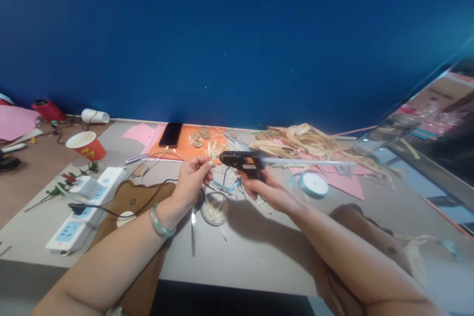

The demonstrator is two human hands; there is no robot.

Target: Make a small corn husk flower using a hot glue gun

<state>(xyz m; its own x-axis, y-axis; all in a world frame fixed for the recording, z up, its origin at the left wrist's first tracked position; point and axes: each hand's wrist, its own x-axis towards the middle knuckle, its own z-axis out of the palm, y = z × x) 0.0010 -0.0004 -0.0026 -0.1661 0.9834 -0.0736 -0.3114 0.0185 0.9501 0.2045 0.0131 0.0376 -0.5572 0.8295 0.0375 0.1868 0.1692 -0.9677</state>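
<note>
My right hand (261, 186) is wrapped round the handle of a black hot glue gun (240, 159), its nozzle pointing left. A long translucent glue stick (311, 162) sticks out of its back end. My left hand (196, 175) pinches a pale dried husk piece (213, 150) right by the nozzle; whether the two touch I cannot tell. Below the hands lies a round clear ring-shaped dish (216, 209) with pale scraps in it. Scissors (193, 229) rest left of it, their dark handles partly behind my left wrist.
A white power strip (87, 210) with cables and a red paper cup (87, 145) stand at left. A phone (171, 135) lies on orange paper (188, 153). Dried husks (307, 140) are heaped at right, near a ribbon spool (313, 185). A blue wall (237, 49) rises behind.
</note>
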